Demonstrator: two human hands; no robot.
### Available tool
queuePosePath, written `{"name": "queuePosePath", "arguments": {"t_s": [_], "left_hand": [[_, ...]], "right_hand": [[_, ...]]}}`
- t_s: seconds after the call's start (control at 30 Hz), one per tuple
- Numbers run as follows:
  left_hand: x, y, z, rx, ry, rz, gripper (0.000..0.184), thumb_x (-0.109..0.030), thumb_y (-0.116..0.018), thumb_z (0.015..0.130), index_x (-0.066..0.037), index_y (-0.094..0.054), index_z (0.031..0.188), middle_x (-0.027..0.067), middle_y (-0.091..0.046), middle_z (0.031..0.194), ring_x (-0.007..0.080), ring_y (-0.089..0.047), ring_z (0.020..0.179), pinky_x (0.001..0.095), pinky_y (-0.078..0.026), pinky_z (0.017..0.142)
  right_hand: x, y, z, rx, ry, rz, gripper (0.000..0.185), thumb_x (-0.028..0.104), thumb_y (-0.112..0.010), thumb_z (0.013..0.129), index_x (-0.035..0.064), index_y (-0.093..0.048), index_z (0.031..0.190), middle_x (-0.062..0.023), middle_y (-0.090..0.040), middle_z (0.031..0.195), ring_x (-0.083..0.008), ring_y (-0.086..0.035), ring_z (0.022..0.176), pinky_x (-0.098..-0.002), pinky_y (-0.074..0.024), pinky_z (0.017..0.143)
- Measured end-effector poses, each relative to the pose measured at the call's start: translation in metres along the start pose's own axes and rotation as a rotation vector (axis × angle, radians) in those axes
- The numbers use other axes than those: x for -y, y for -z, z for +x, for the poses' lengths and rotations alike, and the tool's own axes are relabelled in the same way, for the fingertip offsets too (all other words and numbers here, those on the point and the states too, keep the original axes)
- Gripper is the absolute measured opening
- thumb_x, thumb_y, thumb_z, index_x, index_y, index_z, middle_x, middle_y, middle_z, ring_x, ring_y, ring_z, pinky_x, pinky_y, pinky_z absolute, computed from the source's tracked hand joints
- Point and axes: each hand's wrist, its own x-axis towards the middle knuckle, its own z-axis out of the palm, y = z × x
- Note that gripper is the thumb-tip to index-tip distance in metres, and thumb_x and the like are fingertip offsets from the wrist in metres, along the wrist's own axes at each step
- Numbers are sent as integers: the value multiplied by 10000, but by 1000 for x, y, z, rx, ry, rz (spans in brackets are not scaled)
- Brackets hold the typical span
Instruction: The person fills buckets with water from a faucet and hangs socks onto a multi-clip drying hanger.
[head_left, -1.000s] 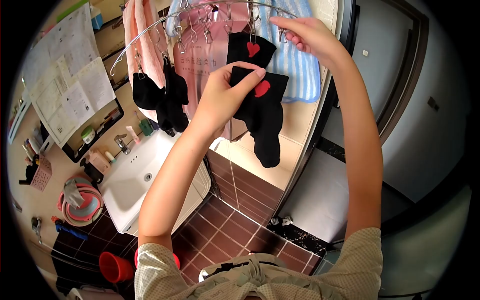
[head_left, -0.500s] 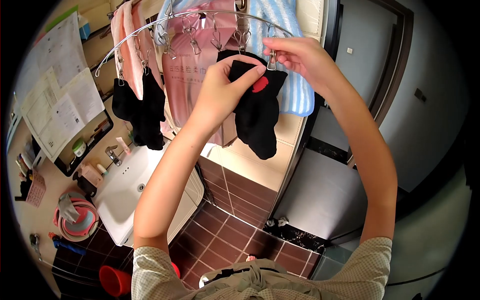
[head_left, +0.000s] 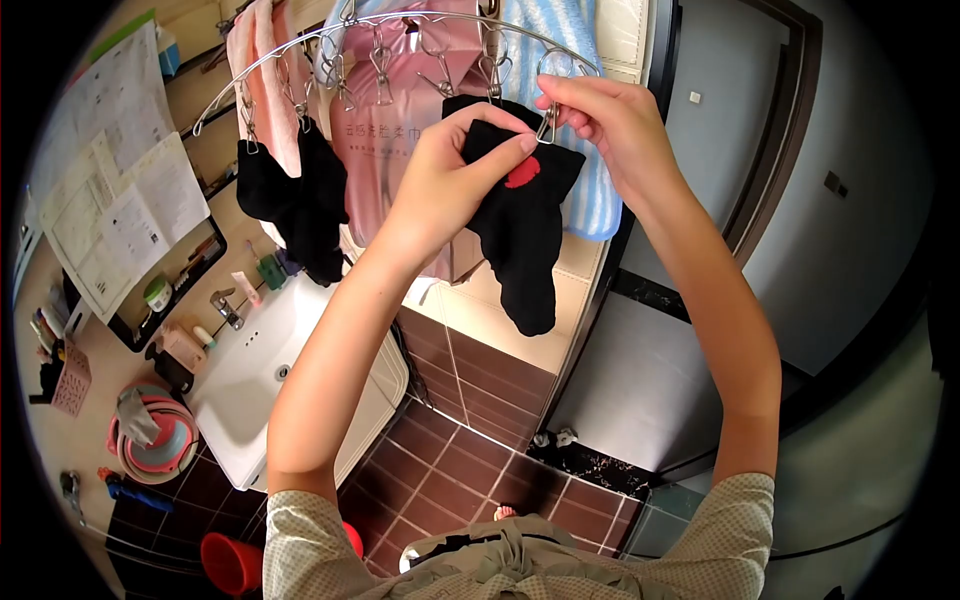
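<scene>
Bent-wire clip (head_left: 547,128) pinched in right grip (head_left: 612,115) has neared the limp sock (head_left: 520,240) pinched by left grip (head_left: 447,180).

A home bathroom is showing here: a white washbasin (head_left: 240,430) is standing to one side, with a tap (head_left: 228,310), a tube (head_left: 246,289) and a pump bottle (head_left: 184,346) lining its edge. A pink towel (head_left: 264,60) and a blue-striped towel (head_left: 592,215) are hanging, black socks (head_left: 320,200) are dangling from a clip hanger (head_left: 430,15), and brown floor tiles (head_left: 430,493) are spreading below.

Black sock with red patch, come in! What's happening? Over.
Left hand pinching black cloth sock with red patch. Right hand holding silver metal clip at sock's top edge; clamped or not, unclear. Nothing visibly in the way.
</scene>
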Motion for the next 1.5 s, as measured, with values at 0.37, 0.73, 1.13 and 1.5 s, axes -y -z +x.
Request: {"name": "queuePosePath", "arguments": {"t_s": [0.37, 0.73, 1.13, 1.5], "left_hand": [[4, -2, 3, -25, -11, -17, 156, -161, -568, 842, -33, -569, 933, -13, -565, 793, 29, -504, 722, 167, -405, 653], [17, 2, -23, -238, -74, 136, 394, -82, -605, 789, -42, -446, 1147, 98, -528, 1074, 157, -500, 1007, 277, -399, 860], [36, 42, -175, -594, 246, 183, 155, -84, -463, 848, -9, -543, 958, 59, -569, 968, 114, -546, 826, 237, -425, 681], [39, 26, -358, -1310, 459, 327, 113, -110, -487, 848, -51, -560, 910, 21, -584, 969, 88, -526, 886, 230, -407, 720]], "right_hand": [[0, -1, -4, 23, -9, -98, 237, 247, -685, 717, 11, -664, 716, 20, -518, 588, -40, -447, 559, -174, -339, 530], [-19, 18, -16, -5, 103, -249, 268, 198, -529, 856, -10, -609, 1005, -72, -618, 898, -111, -567, 813, -231, -452, 760], [-110, -58, -116, 210, 100, 173, 127, 15, -516, 824, -19, -610, 903, -62, -592, 810, -85, -550, 668, -201, -449, 614], [-168, -222, -222, 953, -365, 517, 189, 74, -505, 849, 32, -577, 1019, -15, -563, 756, -59, -532, 657, -193, -456, 622]]}}
